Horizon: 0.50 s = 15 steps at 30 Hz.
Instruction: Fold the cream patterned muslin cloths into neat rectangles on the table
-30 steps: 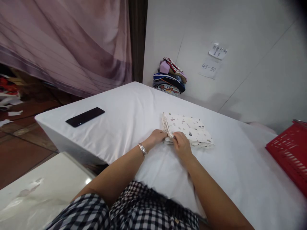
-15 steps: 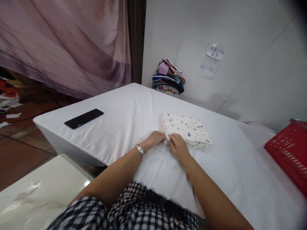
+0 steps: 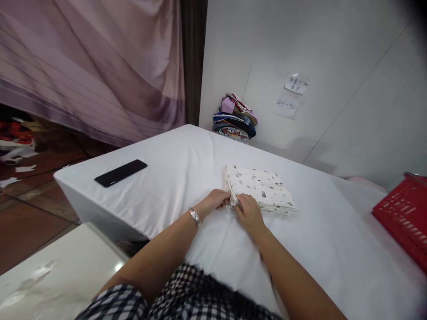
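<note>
Head view: folded cloth (image 3: 259, 190), white with small dark prints, lies flat at the centre of the frame on the table (image 3: 173, 186), which is covered by a white sheet. Left hand (image 3: 216, 201) and right hand (image 3: 247, 212) meet at the cloth's near-left corner; fingers of both are closed, pinching the layered edge there. Cloth looks soft, thin and light, several layers stacked, so it will likely flop and sag if lifted by one corner, and layers may slide apart. Not fragile, not slippery by the look of it. Best hold seems to be the folded edge on the left side, or two corners at once, keeping layers together. A bracelet (image 3: 195, 216) sits on the left wrist.

Hidden or unclear: fingertips are tucked into the cloth edge, so exactly how many layers each hand holds cannot be told. Print details too small to read. Red basket (image 3: 405, 212) is cut off at the right edge, contents not visible. Phone (image 3: 120, 173) lies screen dark at the left of the table, well apart. Pile of clothes (image 3: 235, 118) at the far wall, single items hard to separate. Paper notes (image 3: 291, 95) on the wall, upper right, only partly legible.
</note>
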### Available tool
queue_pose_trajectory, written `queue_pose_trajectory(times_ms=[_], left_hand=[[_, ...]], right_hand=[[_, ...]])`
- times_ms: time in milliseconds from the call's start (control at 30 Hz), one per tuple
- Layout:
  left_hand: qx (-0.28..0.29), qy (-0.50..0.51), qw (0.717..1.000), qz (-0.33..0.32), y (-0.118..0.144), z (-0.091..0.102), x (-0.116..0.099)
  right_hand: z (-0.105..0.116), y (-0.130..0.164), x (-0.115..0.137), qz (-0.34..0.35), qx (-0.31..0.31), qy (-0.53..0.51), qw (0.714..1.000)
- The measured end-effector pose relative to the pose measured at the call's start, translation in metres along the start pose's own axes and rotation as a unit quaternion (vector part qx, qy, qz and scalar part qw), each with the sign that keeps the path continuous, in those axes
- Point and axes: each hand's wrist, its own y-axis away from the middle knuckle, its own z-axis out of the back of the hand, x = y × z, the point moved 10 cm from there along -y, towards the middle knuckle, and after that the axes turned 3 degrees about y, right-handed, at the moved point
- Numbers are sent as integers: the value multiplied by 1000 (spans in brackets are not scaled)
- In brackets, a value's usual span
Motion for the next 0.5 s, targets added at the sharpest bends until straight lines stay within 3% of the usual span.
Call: queue_pose_trajectory(times_ms=[267, 500], left_hand=[[-6, 115, 993, -20, -5, 5, -10], [-79, 134, 988, 0, -43, 25, -23]], right_hand=[[9, -2, 2, -4, -31, -25, 999], [5, -2, 4, 2, -22, -21, 1000]])
